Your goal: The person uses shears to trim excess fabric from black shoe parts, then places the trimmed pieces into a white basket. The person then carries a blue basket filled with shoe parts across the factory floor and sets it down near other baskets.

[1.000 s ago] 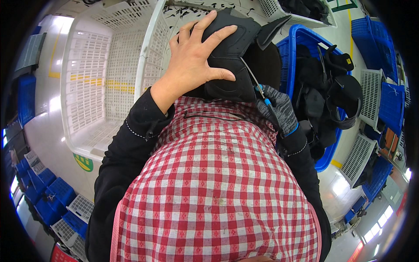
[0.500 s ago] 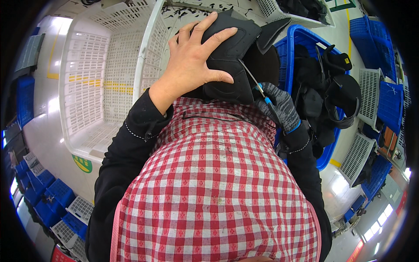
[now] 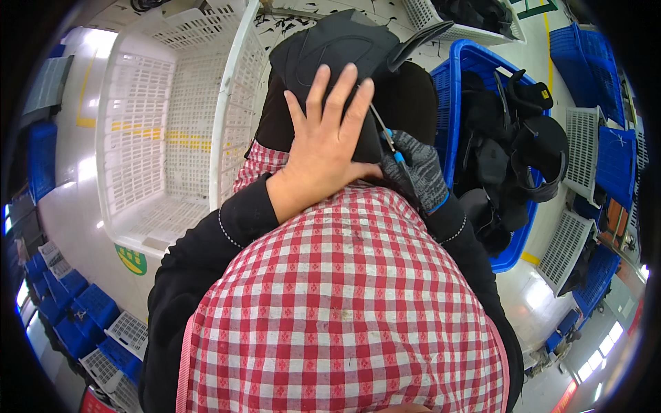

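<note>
A black moulded, stitched piece (image 3: 337,45), padded-looking and with a stiff flap at its right, lies across my dark-trousered lap. My left hand (image 3: 327,141) is bare and rests on the piece's near part, fingers spread and thumb stretched to the right. Wrapped in a grey knit glove, my right hand (image 3: 416,168) is closed round a slim tool (image 3: 387,134) with a blue and black handle and a thin metal shaft. The shaft points up and left to the piece's edge beside my left fingers. Its tip is hidden there, so I cannot tell whether it touches.
At my left stands a tall white slatted crate (image 3: 165,131). A blue crate (image 3: 506,258) full of black padded pieces (image 3: 492,158) is close at my right. Farther ahead sits a white basket (image 3: 482,34) of black pieces. Black scraps (image 3: 282,24) litter the floor.
My left hand has slid down and nearer me, off the piece's far part. The piece has turned and flattened on my lap. My right hand and tool have shifted a little left.
</note>
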Action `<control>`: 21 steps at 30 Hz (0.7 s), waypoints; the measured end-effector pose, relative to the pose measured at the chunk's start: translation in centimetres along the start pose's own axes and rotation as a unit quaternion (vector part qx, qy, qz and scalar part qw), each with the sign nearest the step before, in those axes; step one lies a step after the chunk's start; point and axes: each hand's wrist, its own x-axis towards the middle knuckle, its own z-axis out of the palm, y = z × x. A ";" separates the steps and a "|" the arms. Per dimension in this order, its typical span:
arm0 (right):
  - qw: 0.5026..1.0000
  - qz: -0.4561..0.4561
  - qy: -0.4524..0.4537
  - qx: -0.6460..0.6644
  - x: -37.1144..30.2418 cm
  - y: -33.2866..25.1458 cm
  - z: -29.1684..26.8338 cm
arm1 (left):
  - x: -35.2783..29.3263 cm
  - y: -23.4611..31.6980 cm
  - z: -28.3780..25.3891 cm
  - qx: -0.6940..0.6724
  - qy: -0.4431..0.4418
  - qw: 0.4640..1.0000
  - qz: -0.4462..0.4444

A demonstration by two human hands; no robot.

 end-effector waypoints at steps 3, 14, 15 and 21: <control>1.000 -0.006 0.002 -0.020 0.4 -0.9 -0.1 | 0.1 -1.5 0.0 -0.003 0.015 1.000 0.004; 0.982 -0.044 0.114 -0.145 1.8 -8.1 -10.4 | 4.4 -8.5 -9.1 0.000 -0.006 0.986 0.166; 0.990 -0.027 0.104 -0.097 3.6 -7.1 -8.5 | 4.6 -8.8 -8.8 -0.017 -0.010 0.989 0.146; 0.994 -0.037 0.031 0.096 4.4 -4.8 1.9 | 5.0 -7.0 -8.7 -0.115 0.003 0.993 -0.016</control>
